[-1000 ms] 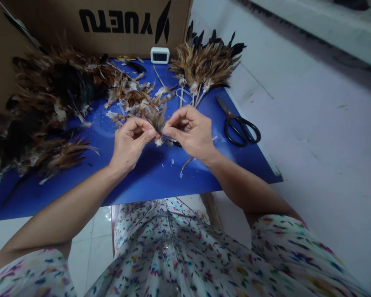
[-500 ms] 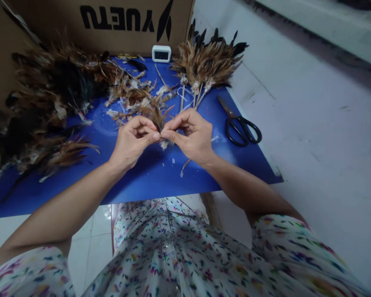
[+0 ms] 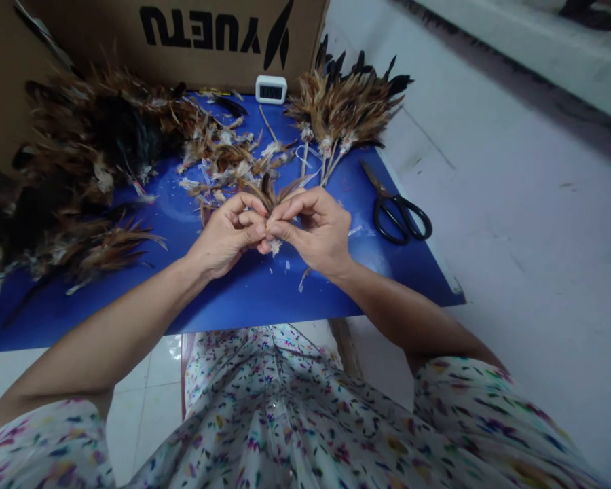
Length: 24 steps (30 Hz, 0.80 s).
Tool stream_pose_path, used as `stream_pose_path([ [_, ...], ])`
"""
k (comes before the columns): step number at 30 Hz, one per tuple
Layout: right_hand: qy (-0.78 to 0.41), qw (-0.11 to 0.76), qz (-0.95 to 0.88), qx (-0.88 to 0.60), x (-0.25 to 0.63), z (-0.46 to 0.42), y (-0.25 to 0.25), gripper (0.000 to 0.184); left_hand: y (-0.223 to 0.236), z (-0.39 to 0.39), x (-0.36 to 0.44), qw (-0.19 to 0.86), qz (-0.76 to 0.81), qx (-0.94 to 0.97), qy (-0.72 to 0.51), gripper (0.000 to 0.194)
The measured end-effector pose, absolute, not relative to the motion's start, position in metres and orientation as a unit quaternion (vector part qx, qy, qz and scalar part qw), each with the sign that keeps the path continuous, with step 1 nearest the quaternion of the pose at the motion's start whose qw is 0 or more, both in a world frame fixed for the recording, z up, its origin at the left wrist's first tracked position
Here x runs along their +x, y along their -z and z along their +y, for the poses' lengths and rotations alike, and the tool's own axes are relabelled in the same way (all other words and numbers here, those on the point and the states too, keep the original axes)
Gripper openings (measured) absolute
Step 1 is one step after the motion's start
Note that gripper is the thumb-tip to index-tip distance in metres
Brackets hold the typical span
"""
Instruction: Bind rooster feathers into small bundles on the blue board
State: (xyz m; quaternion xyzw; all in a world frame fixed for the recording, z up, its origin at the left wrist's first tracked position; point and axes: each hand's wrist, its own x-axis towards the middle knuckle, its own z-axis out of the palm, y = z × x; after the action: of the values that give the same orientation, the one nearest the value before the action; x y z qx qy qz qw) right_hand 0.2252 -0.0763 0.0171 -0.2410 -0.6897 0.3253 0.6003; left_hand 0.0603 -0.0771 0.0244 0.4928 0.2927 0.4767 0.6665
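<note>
Between my two hands, above the blue table mat, is a small bunch of brown feathers (image 3: 269,193) with its pale fluffy base showing below my fingertips. My left hand (image 3: 233,234) pinches the bunch from the left, fingers curled. From the right, my right hand (image 3: 316,227) pinches it with thumb and forefinger, and the fingertips of both hands meet. My fingers hide the middle of the bunch. Just beyond them lie loose feathers (image 3: 229,159) and scraps. To their right, bundles of brown and black feathers (image 3: 343,102) on thin sticks rest on the mat.
Large piles of feathers (image 3: 76,163) cover the left of the blue mat (image 3: 224,299). Black-handled scissors (image 3: 394,210) lie near its right edge. At the back, a small white digital clock (image 3: 271,89) stands before a cardboard box (image 3: 204,61).
My left fingers have curled in closer against the bunch, and its feathers stand more spread above my fingertips. The whole view has shifted slightly.
</note>
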Motion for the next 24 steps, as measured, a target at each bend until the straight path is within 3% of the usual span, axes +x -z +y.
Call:
stream_pose_path([
  [7,-0.315,0.595,-0.705,-0.225,0.226,-0.068,-0.015,0.036,-0.023,-0.079,0.06,0.692,0.255,0.494,-0.462,0.053],
  [16,-0.323,0.531,-0.75,-0.226,0.232,-0.063,-0.021,0.034,-0.028,-0.079,0.059,0.699,0.232,0.512,-0.443,0.054],
  [21,-0.365,0.535,-0.734,-0.204,0.232,-0.066,-0.024,0.021,-0.027,-0.079,0.058,0.699,0.245,0.51,-0.438,0.054],
  [24,-0.378,0.54,-0.718,-0.223,0.23,-0.067,-0.024,0.024,-0.026,-0.079,0.058,0.689,0.248,0.51,-0.451,0.053],
])
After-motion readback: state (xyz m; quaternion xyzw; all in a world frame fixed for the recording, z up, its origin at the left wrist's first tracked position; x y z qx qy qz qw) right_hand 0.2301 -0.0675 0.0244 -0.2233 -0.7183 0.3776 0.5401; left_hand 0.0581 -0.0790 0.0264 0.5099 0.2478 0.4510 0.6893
